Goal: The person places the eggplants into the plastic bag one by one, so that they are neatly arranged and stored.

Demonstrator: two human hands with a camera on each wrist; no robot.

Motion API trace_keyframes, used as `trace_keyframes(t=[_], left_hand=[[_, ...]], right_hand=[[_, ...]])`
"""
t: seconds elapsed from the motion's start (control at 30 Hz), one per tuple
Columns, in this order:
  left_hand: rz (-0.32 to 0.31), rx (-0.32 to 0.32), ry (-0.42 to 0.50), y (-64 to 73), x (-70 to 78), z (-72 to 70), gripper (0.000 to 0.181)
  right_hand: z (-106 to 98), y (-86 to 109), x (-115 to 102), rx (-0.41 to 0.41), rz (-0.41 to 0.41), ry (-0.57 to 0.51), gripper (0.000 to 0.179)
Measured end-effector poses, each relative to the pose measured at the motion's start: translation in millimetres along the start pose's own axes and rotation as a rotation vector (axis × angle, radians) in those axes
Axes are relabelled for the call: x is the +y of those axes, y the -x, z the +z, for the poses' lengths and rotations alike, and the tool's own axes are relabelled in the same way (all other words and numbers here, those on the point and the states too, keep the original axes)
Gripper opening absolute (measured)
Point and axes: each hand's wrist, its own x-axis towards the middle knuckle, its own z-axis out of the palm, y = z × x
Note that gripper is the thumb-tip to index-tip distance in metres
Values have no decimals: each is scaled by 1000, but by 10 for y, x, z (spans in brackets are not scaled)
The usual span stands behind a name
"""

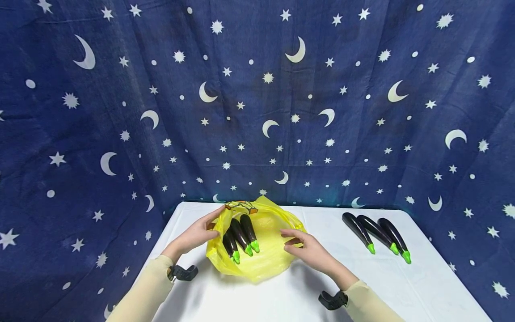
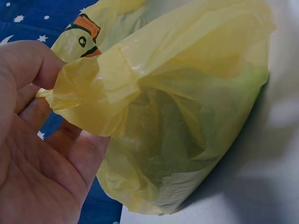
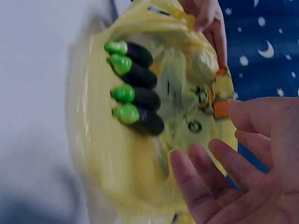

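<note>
While the desk (image 1: 422, 286) is carrying the yellow bag (image 1: 269, 259), the left hand's (image 1: 197, 235) fingers are pinching its rim, the right hand's (image 1: 310, 252) are grasping nothing; eggplants (image 1: 240, 235) inside are risking spilling, should that grip slip.

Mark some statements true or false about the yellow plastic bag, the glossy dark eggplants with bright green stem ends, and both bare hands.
1. The left hand pinches the edge of the yellow plastic bag. True.
2. The bag is tied shut. False: its mouth is open.
3. Four glossy dark eggplants lie inside it. True.
4. The right hand grips an eggplant. False: it holds none; its fingers are at the bag's opening.
5. Three more eggplants lie left of the bag. False: they lie to its right, on the white table.
6. Those three point their green ends toward the person. True.
</note>
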Motion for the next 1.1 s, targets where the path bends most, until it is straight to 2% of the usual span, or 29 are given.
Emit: trace_keyframes(t=[0.2, 0.33, 0.67, 0.83, 0.97, 1.1], left_hand=[[1, 2, -15, 6, -20, -11, 88], [-2, 9, -19, 7, -28, -20, 89], [-6, 5, -8, 4, -19, -21, 88], [-15, 8, -13, 1, -21, -21, 89], [-16, 10, -23, -5, -25, -21, 89], [-18, 14, -30, -6, -24, -18, 89]], right_hand=[[-300, 172, 89, 162, 79, 8, 46], [-500, 268, 194, 241, 105, 5, 49], [-986, 534, 602, 413, 73, 205, 47], [-1179, 599, 770, 457, 124, 272, 50], [-1296, 600, 886, 470, 204, 315, 55], [-1389, 582, 971, 475, 243, 360, 59]])
